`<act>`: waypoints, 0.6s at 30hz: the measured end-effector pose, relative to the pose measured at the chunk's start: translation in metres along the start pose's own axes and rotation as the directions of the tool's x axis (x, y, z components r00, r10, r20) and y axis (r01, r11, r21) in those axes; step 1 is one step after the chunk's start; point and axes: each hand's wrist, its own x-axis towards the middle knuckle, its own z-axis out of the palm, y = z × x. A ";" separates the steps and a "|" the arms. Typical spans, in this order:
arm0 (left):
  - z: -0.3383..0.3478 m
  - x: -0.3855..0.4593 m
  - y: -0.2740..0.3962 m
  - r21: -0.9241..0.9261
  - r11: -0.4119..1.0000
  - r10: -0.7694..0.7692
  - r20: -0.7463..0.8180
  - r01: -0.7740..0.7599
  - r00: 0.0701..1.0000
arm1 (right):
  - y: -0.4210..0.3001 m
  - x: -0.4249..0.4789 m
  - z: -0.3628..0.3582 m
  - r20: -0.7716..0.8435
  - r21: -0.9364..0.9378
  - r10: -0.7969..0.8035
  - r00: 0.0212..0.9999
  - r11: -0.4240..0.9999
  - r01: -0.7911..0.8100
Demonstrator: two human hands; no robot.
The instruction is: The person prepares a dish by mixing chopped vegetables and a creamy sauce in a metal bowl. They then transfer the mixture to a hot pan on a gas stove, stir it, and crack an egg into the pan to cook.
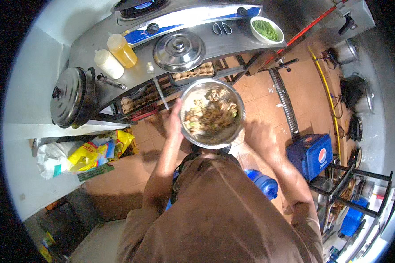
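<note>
A round stainless steel mixing bowl (pixel 213 144) is in front of my body, past the table's near edge. It holds a mix of pale and brown food pieces (pixel 209 115) with bits of green, blurred by motion. My left hand (pixel 174 121) grips the bowl's left side, its fingers hidden under the wall. At the lower right of the bowl is my right hand (pixel 257 133), also blurred. Whether its fingers grip the rim or only rest against it cannot be made out.
On the steel table stand a pot lid (pixel 179 51), two squeeze bottles (pixel 115 56), scissors (pixel 222 28), a bowl of green beans (pixel 266 31) and a lit gas stove (pixel 194 21). A long thin utensil (pixel 159 88) overhangs the edge. Right: a blue cooler box (pixel 309 156) and blue water bottle (pixel 263 184).
</note>
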 end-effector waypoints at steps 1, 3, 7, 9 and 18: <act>0.007 -0.007 0.009 -0.074 0.997 -0.010 0.095 0.017 0.995 | -0.007 -0.013 0.005 0.002 -0.042 -0.014 1.000 0.999 0.014; 0.044 -0.032 0.019 -0.003 1.000 -0.030 0.002 0.030 1.000 | -0.027 -0.013 0.003 -0.051 0.052 -0.201 0.978 0.978 0.204; 0.030 -0.019 -0.004 0.183 0.980 0.074 0.033 -0.079 0.997 | 0.025 0.026 0.012 -0.048 0.109 0.046 0.998 0.993 -0.041; -0.003 0.003 -0.007 0.054 0.997 0.064 -0.036 -0.062 0.997 | 0.009 0.015 -0.005 0.073 0.046 0.028 0.997 0.998 -0.031; -0.013 0.005 -0.001 -0.052 0.981 -0.173 0.203 0.187 0.964 | 0.008 0.010 0.021 -0.086 0.011 -0.091 0.992 0.996 0.092</act>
